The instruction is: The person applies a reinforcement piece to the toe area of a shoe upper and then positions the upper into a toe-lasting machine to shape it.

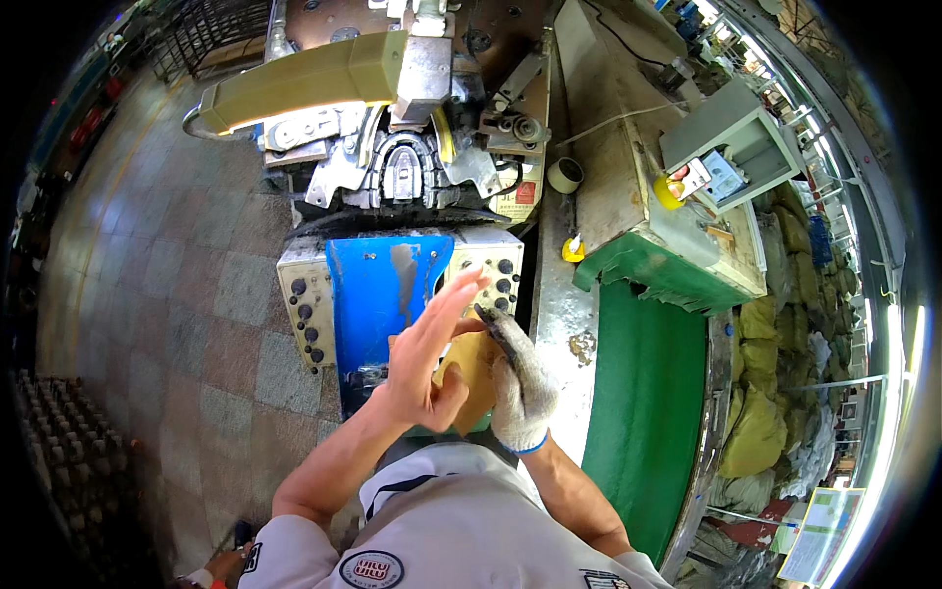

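the tan, flat piece [474, 378], like leather or card, sits upright between the two hands in front of the person's chest. the right hand [520, 378], in a speckled knit glove with a blue cuff, is clamped on its right edge, fingers curled over the top and thumb side toward the person. the left hand [427, 358] is bare and spread apart, fingers stretched up and to the right, its palm and thumb base lying against the left face of the tan piece; it presses flat rather than gripping. the piece's lower corner shows below the left thumb, just above the white shirt [442, 520].

beyond the hands stands a machine with a blue front panel [378, 285] flanked by cream control boxes with black knobs. to the right runs a green tabletop [643, 393], and yellow-green sacks [760, 412] are piled past its far edge.
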Motion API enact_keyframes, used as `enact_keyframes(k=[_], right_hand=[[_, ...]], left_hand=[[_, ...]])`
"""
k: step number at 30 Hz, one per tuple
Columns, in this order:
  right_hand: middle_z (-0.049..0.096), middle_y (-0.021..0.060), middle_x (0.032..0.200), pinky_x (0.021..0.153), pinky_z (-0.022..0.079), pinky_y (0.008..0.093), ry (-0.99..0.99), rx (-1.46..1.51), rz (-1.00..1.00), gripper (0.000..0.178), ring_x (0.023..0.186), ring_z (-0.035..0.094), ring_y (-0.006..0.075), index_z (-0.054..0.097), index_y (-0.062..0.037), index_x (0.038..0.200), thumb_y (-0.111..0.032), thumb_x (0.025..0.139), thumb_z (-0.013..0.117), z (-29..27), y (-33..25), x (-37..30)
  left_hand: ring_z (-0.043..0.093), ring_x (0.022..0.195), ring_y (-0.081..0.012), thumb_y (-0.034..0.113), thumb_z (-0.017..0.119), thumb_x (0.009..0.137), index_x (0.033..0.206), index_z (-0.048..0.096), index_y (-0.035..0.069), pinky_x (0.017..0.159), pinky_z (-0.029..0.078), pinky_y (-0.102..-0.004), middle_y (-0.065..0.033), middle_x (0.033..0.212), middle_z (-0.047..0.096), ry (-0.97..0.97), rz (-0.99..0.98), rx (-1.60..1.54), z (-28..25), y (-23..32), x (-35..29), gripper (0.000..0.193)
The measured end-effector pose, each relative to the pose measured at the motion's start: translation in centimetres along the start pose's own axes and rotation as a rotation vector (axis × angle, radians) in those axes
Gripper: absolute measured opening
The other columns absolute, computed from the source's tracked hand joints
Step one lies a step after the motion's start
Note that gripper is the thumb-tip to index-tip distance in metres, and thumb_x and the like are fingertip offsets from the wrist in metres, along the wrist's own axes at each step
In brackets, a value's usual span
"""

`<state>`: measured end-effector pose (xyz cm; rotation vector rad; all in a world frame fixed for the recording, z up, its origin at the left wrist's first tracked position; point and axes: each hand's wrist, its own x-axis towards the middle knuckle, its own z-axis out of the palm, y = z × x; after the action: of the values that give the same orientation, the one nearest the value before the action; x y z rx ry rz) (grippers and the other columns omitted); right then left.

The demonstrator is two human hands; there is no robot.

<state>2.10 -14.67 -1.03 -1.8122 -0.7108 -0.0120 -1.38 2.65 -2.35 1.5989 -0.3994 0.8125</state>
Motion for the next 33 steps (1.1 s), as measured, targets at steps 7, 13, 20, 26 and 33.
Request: enact_keyframes(k=[7, 13, 20, 26, 33], right_hand=[[0.066, 0.0311, 0.141, 0.110, 0.053, 0.0438, -0.010, -0.163, -0.215, 0.046, 0.129, 0.068, 0.0450, 0.061, 0.0093, 0.143, 0.007, 0.097, 0.059, -0.2, 1.0, 0.0], [0.066, 0.0340, 0.138, 0.107, 0.056, 0.0459, -0.021, -0.316, -0.314, 0.053, 0.126, 0.069, 0.0476, 0.062, 0.0107, 0.140, 0.007, 0.087, 0.062, 0.0, 1.6, 0.5], [0.067, 0.0348, 0.134, 0.103, 0.058, 0.0471, -0.013, -0.327, -0.310, 0.047, 0.122, 0.069, 0.0497, 0.064, 0.0131, 0.134, 0.005, 0.088, 0.064, 0.1, 1.5, 0.3], [0.066, 0.0351, 0.135, 0.102, 0.059, 0.0489, -0.011, -0.390, -0.317, 0.051, 0.122, 0.069, 0.0503, 0.065, 0.0118, 0.134, 0.007, 0.082, 0.064, -0.1, 2.5, 0.1], [0.066, 0.0335, 0.135, 0.104, 0.057, 0.0490, -0.027, -0.475, -0.372, 0.056, 0.123, 0.068, 0.0495, 0.062, 0.0128, 0.136, 0.008, 0.081, 0.065, -0.3, 1.3, 0.4]], left_hand=[[0.055, 0.145, -0.0445, 0.001, 0.042, 0.084, 0.159, 0.041, -0.008, 0.099, 0.062, -0.0464, -0.0346, 0.162, 0.043, 0.003, 0.009, 0.072, 0.4, 0.3, 0.2, 0.076], [0.058, 0.142, -0.0449, -0.002, 0.043, 0.072, 0.158, 0.042, -0.009, 0.099, 0.062, -0.0448, -0.0354, 0.160, 0.046, -0.001, 0.038, 0.134, 0.5, 0.3, 0.2, 0.086], [0.060, 0.139, -0.0473, -0.002, 0.043, 0.069, 0.156, 0.043, -0.013, 0.098, 0.062, -0.0445, -0.0381, 0.156, 0.049, -0.022, 0.070, 0.185, 0.8, 0.7, -0.5, 0.088], [0.061, 0.138, -0.0469, 0.000, 0.046, 0.073, 0.156, 0.043, -0.013, 0.097, 0.063, -0.0437, -0.0372, 0.156, 0.049, -0.034, 0.081, 0.216, 1.0, 0.4, -0.7, 0.083], [0.055, 0.146, -0.0424, 0.002, 0.046, 0.073, 0.158, 0.043, -0.008, 0.101, 0.060, -0.0425, -0.0329, 0.159, 0.050, -0.008, -0.020, 0.166, 0.9, 1.3, -0.8, 0.086]])
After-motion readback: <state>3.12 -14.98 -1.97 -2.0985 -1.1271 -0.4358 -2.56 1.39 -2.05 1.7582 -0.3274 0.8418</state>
